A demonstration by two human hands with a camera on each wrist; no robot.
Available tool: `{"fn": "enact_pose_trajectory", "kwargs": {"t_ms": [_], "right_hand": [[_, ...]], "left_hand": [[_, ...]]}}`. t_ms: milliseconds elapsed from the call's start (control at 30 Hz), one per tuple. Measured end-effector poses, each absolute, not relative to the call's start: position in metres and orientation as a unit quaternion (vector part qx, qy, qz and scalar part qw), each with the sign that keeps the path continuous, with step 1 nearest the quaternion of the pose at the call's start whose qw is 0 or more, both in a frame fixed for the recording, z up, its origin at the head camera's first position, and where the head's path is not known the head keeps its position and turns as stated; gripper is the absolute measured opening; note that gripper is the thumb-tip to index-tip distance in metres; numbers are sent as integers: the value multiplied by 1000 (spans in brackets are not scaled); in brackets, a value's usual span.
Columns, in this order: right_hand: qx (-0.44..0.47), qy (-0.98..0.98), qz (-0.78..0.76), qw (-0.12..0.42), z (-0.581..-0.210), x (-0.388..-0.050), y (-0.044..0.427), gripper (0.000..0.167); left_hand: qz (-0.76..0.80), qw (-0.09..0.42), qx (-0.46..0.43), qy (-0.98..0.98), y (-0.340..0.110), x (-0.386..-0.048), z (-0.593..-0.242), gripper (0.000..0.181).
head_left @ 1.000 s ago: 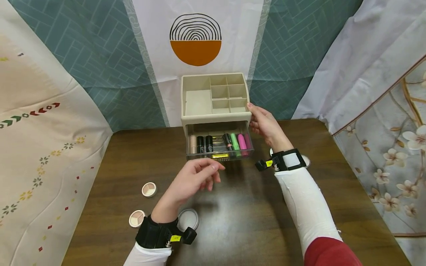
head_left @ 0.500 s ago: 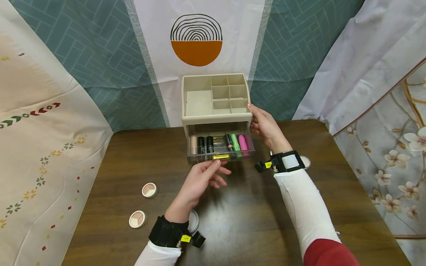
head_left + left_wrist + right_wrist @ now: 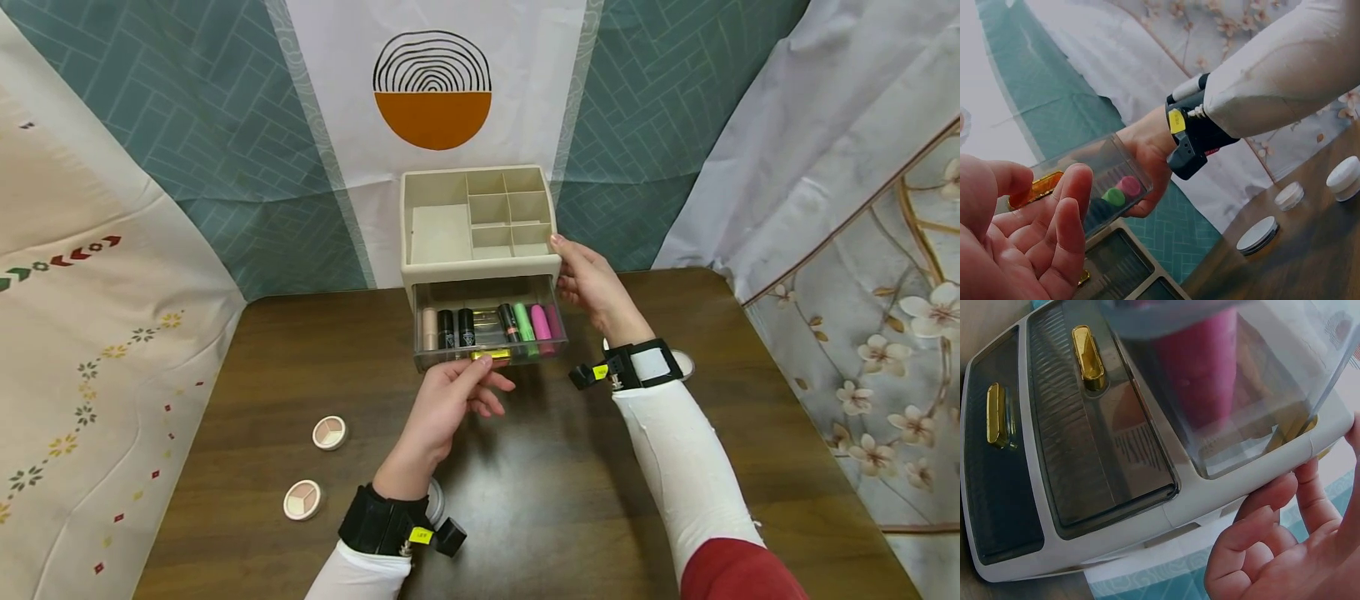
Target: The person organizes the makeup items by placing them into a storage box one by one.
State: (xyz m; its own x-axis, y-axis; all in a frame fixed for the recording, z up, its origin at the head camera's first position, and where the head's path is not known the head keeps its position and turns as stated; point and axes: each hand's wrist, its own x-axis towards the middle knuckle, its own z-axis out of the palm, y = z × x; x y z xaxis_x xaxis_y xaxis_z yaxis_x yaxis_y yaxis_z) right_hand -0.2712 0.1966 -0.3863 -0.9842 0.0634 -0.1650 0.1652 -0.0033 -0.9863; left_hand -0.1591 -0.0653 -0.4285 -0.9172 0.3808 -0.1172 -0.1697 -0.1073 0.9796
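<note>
A cream desktop makeup organizer [image 3: 438,235] stands at the back of the table, its clear top drawer [image 3: 442,358] pulled out. Inside the drawer lie several cosmetic tubes, among them a green tube [image 3: 523,323] and a pink tube [image 3: 540,323]. My left hand [image 3: 438,408] pinches the drawer's gold handle [image 3: 1036,189] between thumb and index finger, the other fingers loosely bent below. With my right hand [image 3: 596,287] I grip the organizer's right side, thumb on its upper edge, fingers bent against the side wall. In the right wrist view two lower drawers [image 3: 1094,462] are closed.
Two round three-shade compacts [image 3: 330,432] lie on the table [image 3: 547,500] at the left. A round grey-white lid [image 3: 435,500] is partly hidden by my left wrist. More round containers [image 3: 1259,234] sit at the right, and patterned cloths hang around.
My left hand has risen to the drawer front and taken hold of the gold handle. The drawer stays pulled out, and my right hand keeps its place on the organizer's side.
</note>
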Motion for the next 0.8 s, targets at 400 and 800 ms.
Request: {"fn": "enact_pose_trajectory", "kwargs": {"t_ms": [400,800], "right_hand": [[79,712,-697,32,-386,-270,197,65],[80,708,-701,32,-385,-270,196,64]], "left_hand": [[763,166,63,622,-57,-171,-429,40],[765,143,55,625,-49,-192,-426,40]]}}
